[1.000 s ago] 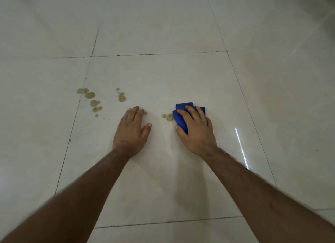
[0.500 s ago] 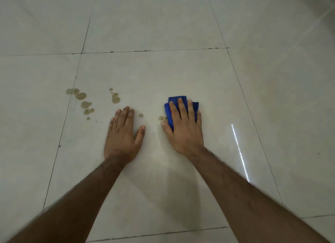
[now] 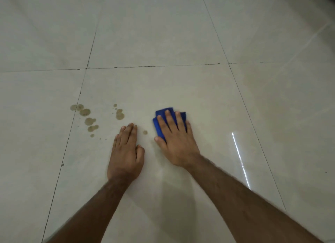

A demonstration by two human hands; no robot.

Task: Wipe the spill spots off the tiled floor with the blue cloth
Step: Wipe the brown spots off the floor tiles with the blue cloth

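Blue cloth (image 3: 161, 123), one folded pad of it, lies flat on the tiled floor (image 3: 181, 90) under the right hand (image 3: 175, 139). That hand is spread wide open, palm down, pressing the cloth against the tile rather than gripping it; its four fingers lie across the top of the cloth and its thumb rests on the floor at the cloth's near left corner. Cloth shows past the fingertips and along the thumb side of the hand.

Beside it, the left hand (image 3: 126, 152) is also flat on the floor with fingers together and straight, thumb tucked in close, holding nothing.

Brown spill spots are scattered in three places. One small lone spot (image 3: 144, 132) sits between the two hands, just beyond the left fingertips and just left of the cloth, not touching either. A cluster of spots (image 3: 119, 114), two larger blotches merged with three or four specks, lies farther out beyond the left hand. A trail of spots (image 3: 87, 118), about five larger blotches with a few specks trailing off, runs well to the left of the left hand, beside a grout line (image 3: 72, 123).

A thin bright light reflection (image 3: 241, 160) streaks the tile to the right of the right forearm. Nothing stands between the cloth and the nearest spot.
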